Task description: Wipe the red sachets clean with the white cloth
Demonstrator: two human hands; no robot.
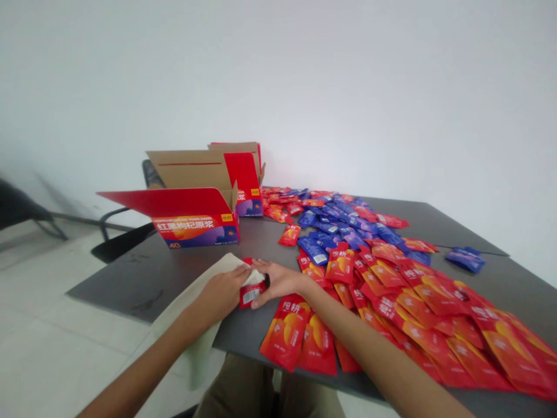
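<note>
Sits at a dark grey tabletop (pixel 122 276) with both hands close together, pressing a pale cream fabric cloth (pixel 202 351) onto a small red foil pouch (pixel 250 297) with the left hand (pixel 228 289). Lays the left fingers together on the cloth, with the thumb hidden; cannot tell whether clamped on the fabric. Holds the pouch, set between the two hands and partly covered by cloth, from its right side with the right hand (pixel 278 278), curling thumb and fingers around it. Lets the cloth drape beneath the left wrist and over the table's near edge.

Stretches the right forearm across a broad, overlapping spread of red-and-orange foil pouches (pixel 413 302), blocking some from view just right of the right hand. Has a heap of glossy blue-purple foil pouches (pixel 335 223), mixed with red ones, beyond the right hand, and one lone blue-purple pouch (pixel 465 259) well apart to its right. Faces a red-and-blue printed cardboard carton (pixel 195 229) beyond the left hand, with flaps open, partly hiding a matching rear carton (pixel 250 200). Has a black chair (pixel 124 238) past the table, left of the left hand.
</note>
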